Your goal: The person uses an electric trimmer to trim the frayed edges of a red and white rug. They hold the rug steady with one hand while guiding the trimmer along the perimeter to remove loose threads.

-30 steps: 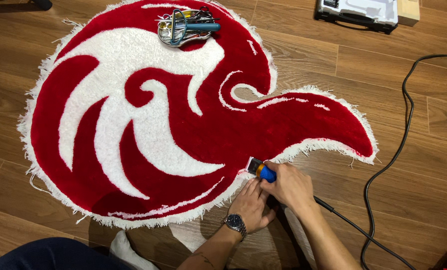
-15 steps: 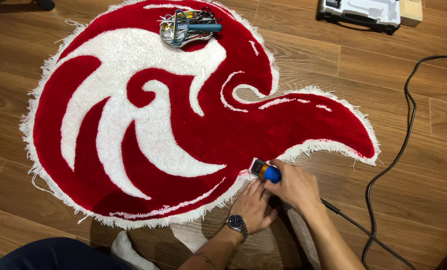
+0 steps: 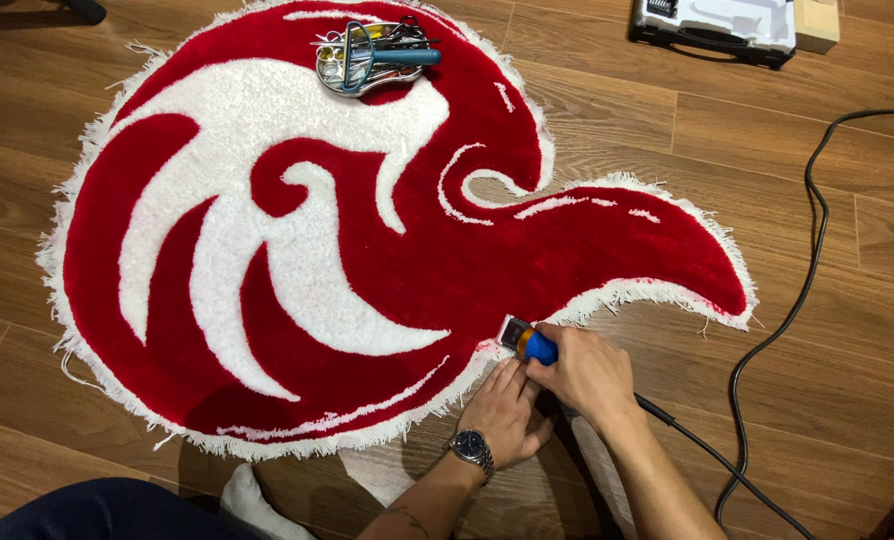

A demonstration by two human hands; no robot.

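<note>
At the rug's lower edge, about five o'clock on its outline, both hands work close together. Right hand [image 3: 589, 372] is wrapped around the body of a corded carpet trimmer [image 3: 527, 342], blue with an orange band, grasping it firmly. Left hand [image 3: 505, 410], wristwatch [image 3: 472, 447] on the wrist, lies flat with fingers spread on the white fringe just beside the trimmer head; it pins the edge down and grips nothing.

Trimmer: long axis runs from ten o'clock to four o'clock, metal cutting head at the ten o'clock end, touching the rug border. Power cord [image 3: 767, 340] leaves the four o'clock end and loops away over the wooden floor [image 3: 797, 420] toward two o'clock. Judged rigid, fairly light, best held around the barrel behind the head, as now.

Tufted rug [image 3: 297, 250]: red with white swirls, bird-like shape, tail tapering toward three o'clock. Lies flat on the floor. Likely soft and floppy, so the border wants holding down next to the blade.

Farther out: metal tray of scissors and hand tools [image 3: 367, 55] rests on the rug at twelve o'clock. Open tool case [image 3: 717, 25] on the floor at one o'clock, well apart. White sock [image 3: 247, 495] and dark trouser leg [image 3: 107, 510] at seven o'clock.
</note>
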